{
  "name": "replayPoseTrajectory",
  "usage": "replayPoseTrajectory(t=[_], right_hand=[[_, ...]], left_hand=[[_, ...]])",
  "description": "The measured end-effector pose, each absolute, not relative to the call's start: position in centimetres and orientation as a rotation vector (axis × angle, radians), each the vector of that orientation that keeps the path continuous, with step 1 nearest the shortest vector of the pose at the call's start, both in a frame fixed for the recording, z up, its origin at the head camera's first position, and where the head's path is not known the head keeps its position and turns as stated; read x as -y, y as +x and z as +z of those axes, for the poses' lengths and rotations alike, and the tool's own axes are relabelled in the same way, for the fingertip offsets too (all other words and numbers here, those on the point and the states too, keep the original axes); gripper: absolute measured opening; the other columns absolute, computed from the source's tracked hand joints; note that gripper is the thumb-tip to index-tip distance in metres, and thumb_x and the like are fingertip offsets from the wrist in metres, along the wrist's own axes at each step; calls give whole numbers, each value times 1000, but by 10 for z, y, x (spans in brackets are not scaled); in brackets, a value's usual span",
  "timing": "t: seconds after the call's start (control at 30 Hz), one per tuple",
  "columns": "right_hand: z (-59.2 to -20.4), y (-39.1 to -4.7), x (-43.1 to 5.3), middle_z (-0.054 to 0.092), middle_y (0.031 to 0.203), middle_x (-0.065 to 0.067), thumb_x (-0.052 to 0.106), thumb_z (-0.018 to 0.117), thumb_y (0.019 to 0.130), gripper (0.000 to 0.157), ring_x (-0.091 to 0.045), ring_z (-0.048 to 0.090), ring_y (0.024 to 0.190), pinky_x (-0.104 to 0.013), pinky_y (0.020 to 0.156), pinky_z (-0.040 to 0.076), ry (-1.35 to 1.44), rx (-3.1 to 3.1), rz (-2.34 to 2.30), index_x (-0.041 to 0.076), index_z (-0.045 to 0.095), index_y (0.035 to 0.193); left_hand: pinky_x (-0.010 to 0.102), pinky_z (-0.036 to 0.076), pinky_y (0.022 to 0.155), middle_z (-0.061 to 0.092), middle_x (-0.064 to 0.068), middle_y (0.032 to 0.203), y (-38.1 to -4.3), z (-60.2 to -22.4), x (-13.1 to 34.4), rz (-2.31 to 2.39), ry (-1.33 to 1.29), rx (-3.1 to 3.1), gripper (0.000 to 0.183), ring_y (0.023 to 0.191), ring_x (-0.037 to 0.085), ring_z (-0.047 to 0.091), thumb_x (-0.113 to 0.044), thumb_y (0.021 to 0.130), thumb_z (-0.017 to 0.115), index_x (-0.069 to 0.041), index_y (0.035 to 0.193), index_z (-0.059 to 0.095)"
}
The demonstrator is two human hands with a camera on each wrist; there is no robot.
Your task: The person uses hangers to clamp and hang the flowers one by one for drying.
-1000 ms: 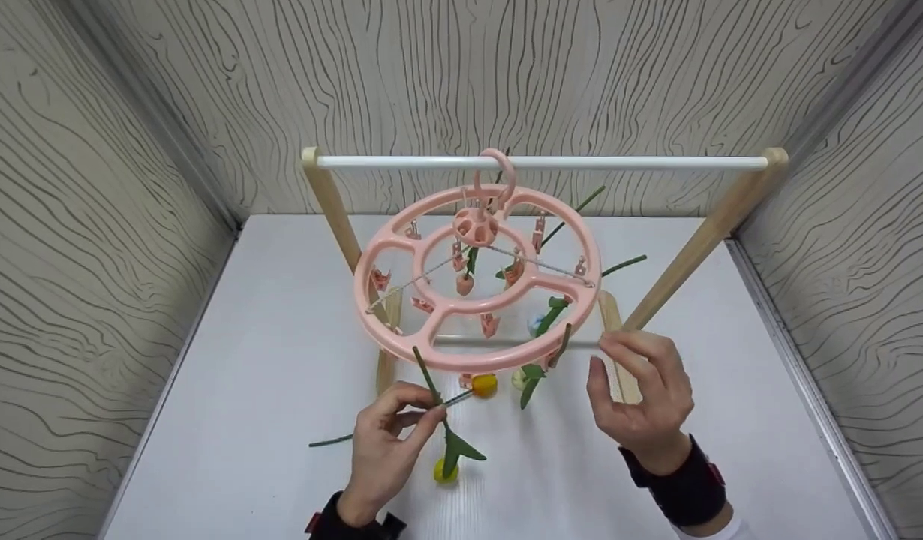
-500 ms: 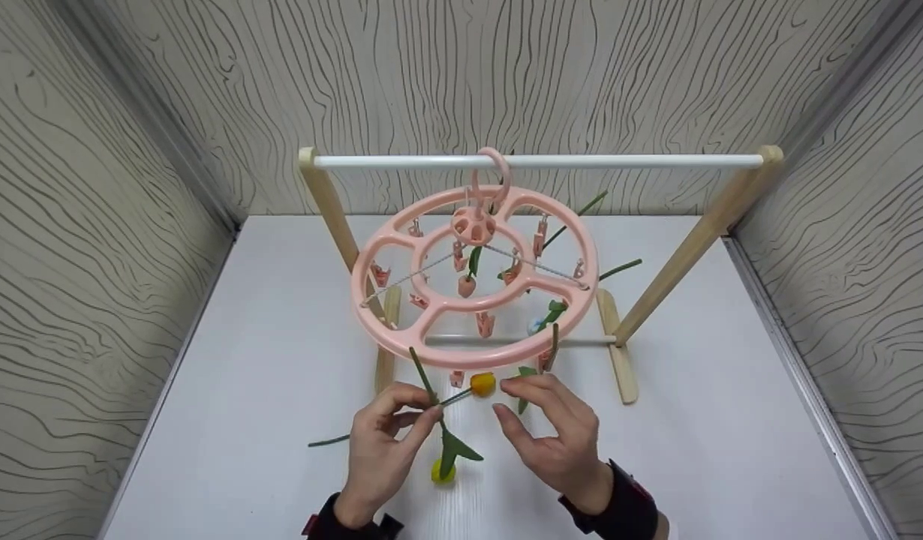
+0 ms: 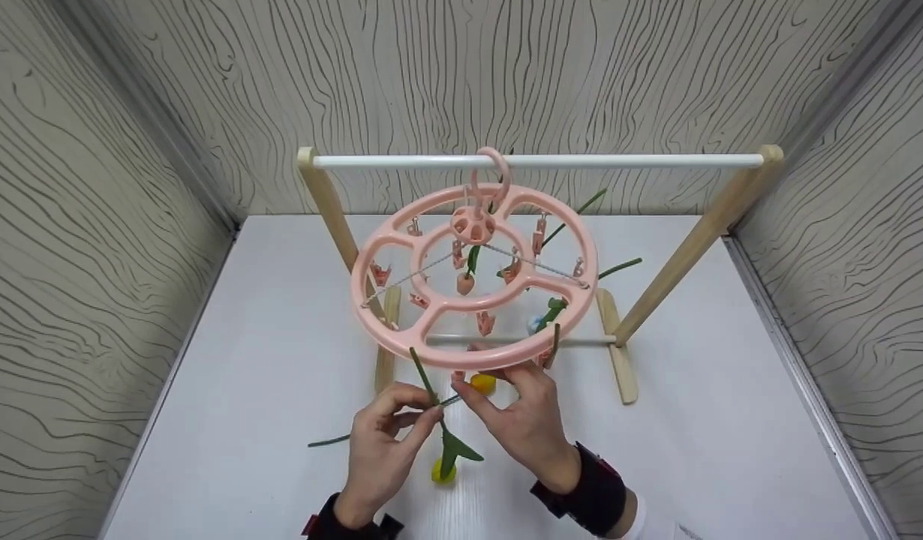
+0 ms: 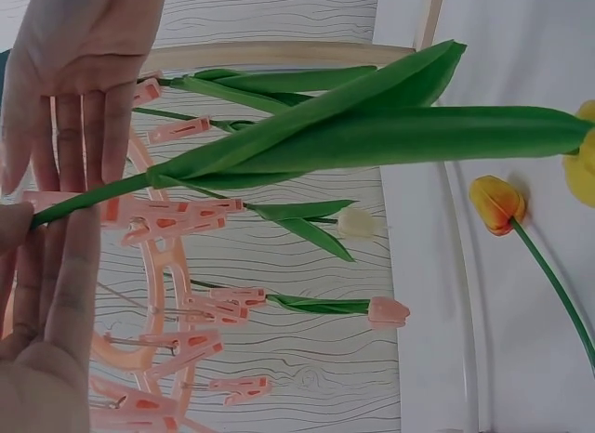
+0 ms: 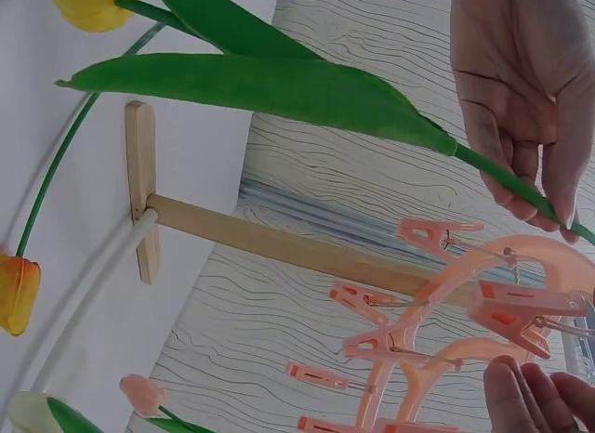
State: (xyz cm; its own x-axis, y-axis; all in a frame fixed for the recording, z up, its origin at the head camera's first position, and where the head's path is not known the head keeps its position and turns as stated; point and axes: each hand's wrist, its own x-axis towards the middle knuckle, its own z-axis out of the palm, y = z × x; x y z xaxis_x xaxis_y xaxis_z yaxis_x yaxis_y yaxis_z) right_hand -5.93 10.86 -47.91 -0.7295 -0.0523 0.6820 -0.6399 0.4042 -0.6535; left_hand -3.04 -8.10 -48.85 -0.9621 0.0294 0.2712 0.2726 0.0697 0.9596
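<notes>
In the head view my left hand (image 3: 390, 442) pinches the green stem of a yellow tulip (image 3: 444, 471), its bloom hanging down and its stem end up near the rim of a pink round clip hanger (image 3: 461, 358). My right hand (image 3: 525, 424) reaches to the hanger's front, thumb and fingers apart around a pink clip (image 3: 458, 376). The right wrist view has the right fingertips (image 5: 507, 382) just below that clip. Behind the hands an orange-yellow tulip (image 4: 497, 205) lies on the table, partly hidden by the right hand in the head view.
The hanger hooks over the white bar (image 3: 626, 160) of a wooden stand (image 3: 686, 262). Other clips dangle from it, several holding tulips, among them a white tulip (image 4: 356, 223) and a pink tulip (image 4: 388, 312). Patterned walls (image 3: 431, 75) enclose the white table (image 3: 259, 360).
My right hand has moved left from beside the stand's right leg to the clip at the hanger's front. The left hand keeps holding the yellow tulip in place.
</notes>
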Motion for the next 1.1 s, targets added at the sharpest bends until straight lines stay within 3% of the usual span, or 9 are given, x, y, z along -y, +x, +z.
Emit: replayPoseTrajectory(t=[0.13,0.27,0.5,0.63,0.77,0.87,1.1], right_hand=[[-475,-66,-106,82,113,-7,2,96,77,48,-20,80,100,-25,95,63,546,2122,1350,2,78,121],[-473,-69,-108,83,106,-4,2,95,79,42,-12,79,95,-26,91,62,515,2128,1437,5,81,117],[-472,-67,-112,78,111,-15,-12,86,84,42,-3,79,93,-24,81,69,550,2021,1857,-8,72,124],[-472,-65,-114,78,116,-4,-14,82,85,43,-5,80,96,-27,84,69,545,1998,1979,-13,68,125],[-471,-62,-116,77,118,11,-12,82,88,39,-5,79,100,-28,87,69,509,2033,2009,-13,69,125],[-470,-60,-118,77,114,15,-9,81,90,35,-5,78,102,-28,88,69,521,2049,2020,-10,70,124],[-468,-56,-124,76,102,-19,-4,78,95,28,-14,79,96,-29,87,69,638,2046,2032,-2,71,122]], left_hand=[[24,69,79,73,15,98,-30,-487,81,-2009,-296,2178,14,90,4,73,4,93,80,-4,104,75],[24,69,79,74,15,97,-30,-488,81,-1998,-314,2164,14,91,3,73,4,93,80,-4,103,75],[24,69,77,73,15,96,-32,-489,81,-1953,-400,2112,15,91,2,73,7,92,79,-2,103,74],[24,69,76,73,14,96,-32,-487,81,-1940,-408,2117,15,91,2,72,7,92,79,-2,102,74],[23,68,75,73,14,95,-32,-486,81,-1921,-444,2093,18,91,2,72,9,91,79,-4,102,75],[24,69,74,73,14,95,-33,-484,81,-1906,-489,2063,20,91,1,73,12,90,79,-4,102,74],[29,70,76,74,14,97,-37,-475,79,-1888,-561,2049,19,94,2,74,12,90,78,-1,104,74]])
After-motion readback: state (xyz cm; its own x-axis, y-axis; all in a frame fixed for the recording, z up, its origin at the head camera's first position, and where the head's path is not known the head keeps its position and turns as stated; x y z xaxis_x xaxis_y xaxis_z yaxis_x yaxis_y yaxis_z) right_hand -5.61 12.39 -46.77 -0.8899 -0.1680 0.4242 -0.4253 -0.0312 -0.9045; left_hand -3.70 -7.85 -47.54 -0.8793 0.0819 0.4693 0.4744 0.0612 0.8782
